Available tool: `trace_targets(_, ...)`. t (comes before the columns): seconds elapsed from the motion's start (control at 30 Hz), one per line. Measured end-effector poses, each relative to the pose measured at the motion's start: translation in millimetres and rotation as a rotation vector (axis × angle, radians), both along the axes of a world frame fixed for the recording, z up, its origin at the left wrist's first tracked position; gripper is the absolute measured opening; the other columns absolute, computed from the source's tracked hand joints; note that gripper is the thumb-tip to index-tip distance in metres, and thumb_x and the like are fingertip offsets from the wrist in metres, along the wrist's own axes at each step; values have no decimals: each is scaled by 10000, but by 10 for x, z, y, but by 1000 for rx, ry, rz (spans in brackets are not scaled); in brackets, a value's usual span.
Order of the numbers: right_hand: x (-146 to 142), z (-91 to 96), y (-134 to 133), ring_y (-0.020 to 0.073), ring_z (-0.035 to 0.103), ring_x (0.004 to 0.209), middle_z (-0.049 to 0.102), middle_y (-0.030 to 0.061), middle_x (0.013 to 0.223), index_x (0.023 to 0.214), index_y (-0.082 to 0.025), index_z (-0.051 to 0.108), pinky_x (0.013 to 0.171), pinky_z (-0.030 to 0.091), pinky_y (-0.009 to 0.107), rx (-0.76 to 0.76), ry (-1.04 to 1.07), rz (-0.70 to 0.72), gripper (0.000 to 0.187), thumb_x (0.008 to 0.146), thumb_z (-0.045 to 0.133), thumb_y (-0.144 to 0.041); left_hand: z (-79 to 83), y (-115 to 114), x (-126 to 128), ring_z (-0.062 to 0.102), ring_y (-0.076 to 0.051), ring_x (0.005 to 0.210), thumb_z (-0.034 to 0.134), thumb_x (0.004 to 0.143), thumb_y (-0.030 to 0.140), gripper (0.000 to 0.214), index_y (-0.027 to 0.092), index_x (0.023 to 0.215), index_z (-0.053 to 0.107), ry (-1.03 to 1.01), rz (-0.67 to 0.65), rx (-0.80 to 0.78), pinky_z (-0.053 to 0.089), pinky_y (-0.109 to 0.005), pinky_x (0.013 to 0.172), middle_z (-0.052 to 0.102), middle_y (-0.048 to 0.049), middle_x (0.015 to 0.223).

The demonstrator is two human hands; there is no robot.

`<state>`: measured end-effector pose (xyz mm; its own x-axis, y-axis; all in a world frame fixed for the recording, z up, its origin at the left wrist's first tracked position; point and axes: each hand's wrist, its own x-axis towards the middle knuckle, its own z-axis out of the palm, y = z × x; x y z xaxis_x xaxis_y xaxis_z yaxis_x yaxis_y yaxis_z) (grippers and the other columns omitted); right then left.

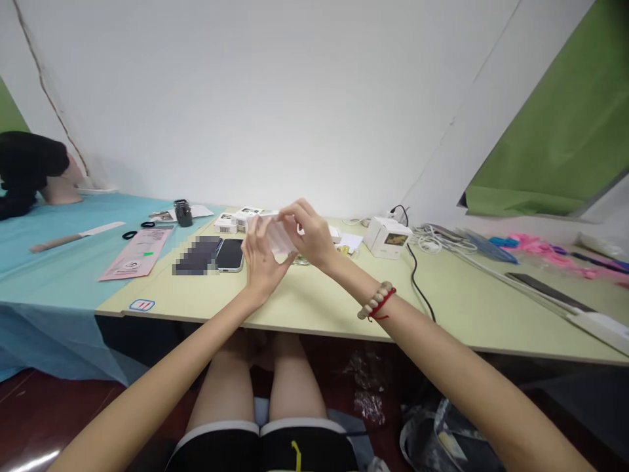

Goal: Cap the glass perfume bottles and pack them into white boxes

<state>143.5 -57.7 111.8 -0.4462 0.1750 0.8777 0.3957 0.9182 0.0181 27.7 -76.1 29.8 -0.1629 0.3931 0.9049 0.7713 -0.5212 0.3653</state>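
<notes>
Both hands up over the table [314,308], gripping one clear pack [280,237] between them: left hand [264,259] wrapped round its near left side, right hand [309,237] pinching the top right edge, though fingers and glare hide most of it, so can't say if it's box or bag. Phone [230,255] lies just left of the left hand, small boxes [226,224] behind it by the wall. White box [388,237] sits right of the right hand, black cable [417,278] running past its corner toward the table's front edge.
</notes>
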Motion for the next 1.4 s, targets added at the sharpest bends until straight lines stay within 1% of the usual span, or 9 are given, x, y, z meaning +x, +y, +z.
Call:
trace_targets(0.1, -130, 69, -242, 83, 491, 650, 531, 9, 892, 963, -210, 483, 586, 417, 214, -146, 97, 129, 106, 904, 395, -204, 142, -74, -52, 374, -253, 1243, 644, 701, 385, 674, 217, 1264, 313, -126, -61, -10, 325, -422, 998, 415, -123, 1306)
trace_targets(0.2, -134, -44, -353, 113, 530, 802, 536, 30, 964, 1027, -217, 454, 667, 447, 239, -254, 349, 106, 154, 920, 350, -257, 128, -67, -128, 558, -191, 1010, 573, 762, 381, 428, 216, 1133, 437, -300, -241, -113, 464, -332, 843, 546, -73, 1132)
trace_targets(0.37, -60, -767, -185, 198, 495, 976, 484, 86, 1106, 1142, -228, 453, 783, 455, 330, -436, 515, -155, 325, 859, 442, -386, -153, 9, -95, 601, -158, 798, 565, 757, 447, 406, 162, 1034, 484, -679, -433, -250, 496, -235, 595, 593, -91, 984)
trace_targets(0.53, -30, -1262, 39, 244, 351, 1219, 369, 122, 1292, 1326, -209, 314, 981, 357, 406, -662, 431, -100, 611, 808, 513, -466, -318, 88, -88, 562, -127, 641, 672, 654, 402, 442, 139, 982, 535, -799, -634, -448, 403, -188, 419, 610, -66, 863)
trace_targets(0.67, -3, -1253, 26, 247, 349, 1232, 350, 126, 1335, 1331, -194, 327, 1025, 312, 409, -712, 492, -98, 661, 784, 544, -494, -378, 142, -168, 530, -103, 569, 673, 634, 399, 412, 116, 916, 575, -927, -735, -606, 363, -186, 397, 609, -60, 817)
trace_targets(0.8, 16, -1238, -1, 232, 508, 1077, 512, 110, 1215, 1256, -183, 433, 911, 431, 379, -867, 534, 36, 552, 805, 509, -492, -465, 169, -178, 581, -141, 628, 593, 711, 466, 448, 134, 1012, 571, -876, -793, -730, 430, -228, 468, 636, -72, 846)
trace_targets(1.03, 14, -1311, 59, 229, 565, 1003, 572, 118, 1147, 1277, -167, 398, 852, 477, 380, -942, 542, 81, 643, 734, 616, -435, -607, 196, -135, 575, -207, 1019, 460, 835, 476, 584, 205, 1323, 290, -667, -599, -532, 479, -355, 836, 566, -111, 1162)
trace_targets(1.17, 23, -1333, 78, 211, 538, 1057, 548, 116, 1183, 1212, -177, 416, 900, 450, 377, -884, 502, 83, 577, 729, 620, -418, -581, 185, -135, 462, -190, 1189, 401, 867, 463, 556, 232, 1357, 274, -520, -640, -462, 385, -363, 987, 441, -99, 1329)
trace_targets(1.4, 21, -1346, 80, 193, 563, 998, 543, 130, 1149, 1209, -198, 321, 810, 489, 346, -890, 519, 101, 596, 732, 614, -402, -441, 59, -101, 438, -175, 1211, 400, 880, 389, 540, 226, 1373, 250, -390, -698, -371, 374, -344, 1000, 419, -98, 1345)
